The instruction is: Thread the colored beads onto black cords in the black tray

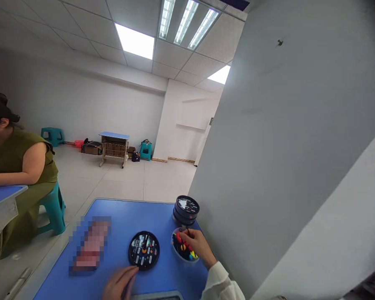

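Note:
A round black dial [144,250] with white labels, small coloured spots and a thin pointer lies flat on the blue table. My left hand [120,283] is at its lower left rim, fingers bent and pressed together, the fingertips at or just beside the edge. What they hold, if anything, is hidden. Over a clear plastic tub [184,261] of red, yellow, orange and black small pieces, my right hand [201,246] is closed in a pinch. A thin dark piece shows between its finger and thumb. Behind the tub stands a stack of similar black round dials [186,209].
A pixelated pinkish item [93,243] lies on the left of the blue table [121,212]. A grey wall [268,146] rises close on the right. At the far left a person [27,166] sits on a teal stool [54,210] beside another table.

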Available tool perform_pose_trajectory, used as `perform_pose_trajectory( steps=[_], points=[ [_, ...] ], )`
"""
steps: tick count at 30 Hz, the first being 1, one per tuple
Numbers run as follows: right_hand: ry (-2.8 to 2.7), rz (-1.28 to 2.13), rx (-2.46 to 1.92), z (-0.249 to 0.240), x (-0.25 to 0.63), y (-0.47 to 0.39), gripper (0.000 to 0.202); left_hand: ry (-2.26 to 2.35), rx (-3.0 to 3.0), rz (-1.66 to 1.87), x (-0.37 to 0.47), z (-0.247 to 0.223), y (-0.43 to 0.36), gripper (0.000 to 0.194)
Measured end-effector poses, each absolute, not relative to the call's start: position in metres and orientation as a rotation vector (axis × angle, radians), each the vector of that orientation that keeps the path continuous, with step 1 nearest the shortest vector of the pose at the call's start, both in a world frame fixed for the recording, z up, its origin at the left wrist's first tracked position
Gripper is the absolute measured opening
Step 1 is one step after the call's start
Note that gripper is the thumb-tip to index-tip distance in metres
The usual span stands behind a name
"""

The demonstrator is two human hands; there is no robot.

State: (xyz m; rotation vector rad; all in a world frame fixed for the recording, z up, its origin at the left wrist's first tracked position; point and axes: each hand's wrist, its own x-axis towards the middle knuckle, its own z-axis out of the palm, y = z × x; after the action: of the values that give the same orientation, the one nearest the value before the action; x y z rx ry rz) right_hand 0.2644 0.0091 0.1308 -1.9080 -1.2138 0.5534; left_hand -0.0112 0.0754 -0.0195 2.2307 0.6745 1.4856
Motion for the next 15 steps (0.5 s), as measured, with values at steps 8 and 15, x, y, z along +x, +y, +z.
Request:
perform_pose_trajectory(
  steps=[8,15],
  points=[
    [-1.218,1.046,-1.576,0.134,0.188,-0.014,0.04,0.607,1.489,1.043,0.022,0.036,0.031,0.048],
    [-1.086,1.391,-1.273,0.123,0.145,-0.023,0.039,0.552,1.053,0.924,0.008,0.04,0.028,0.043]
  ],
)
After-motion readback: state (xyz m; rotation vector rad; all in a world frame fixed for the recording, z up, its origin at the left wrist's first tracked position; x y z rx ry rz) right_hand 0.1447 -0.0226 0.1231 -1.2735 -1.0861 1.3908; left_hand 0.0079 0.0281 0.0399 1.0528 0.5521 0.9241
